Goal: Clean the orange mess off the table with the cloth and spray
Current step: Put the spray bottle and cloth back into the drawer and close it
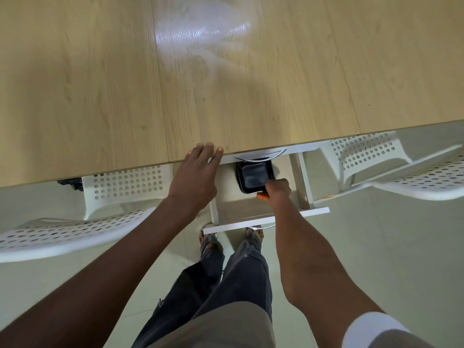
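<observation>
Bench (100, 84) of pale wood grain fills the upper part of the view, its near edge running across the middle; a shiny wet-looking streak (200, 33) lies towards its far side. No orange mess shows on the wood, and neither cloth nor spray can be made out. White perforated chairs stand tucked at the near edge, one (75, 222) towards the left corner and one (401, 172) towards the right. Between them a white drawer (263, 217) is pulled out from under the near edge. In the drawer, close under the bench edge, sits a black square container (254, 177). The left hand (198, 177) rests flat with straight fingers, its tips on the near edge of the bench, holding nothing. The right hand (277, 189) reaches into the drawer, fingers curled at the container's near right corner; its grip closes on something small and orange (262, 196), which only peeks out beneath the knuckles, so what it is cannot be told.
</observation>
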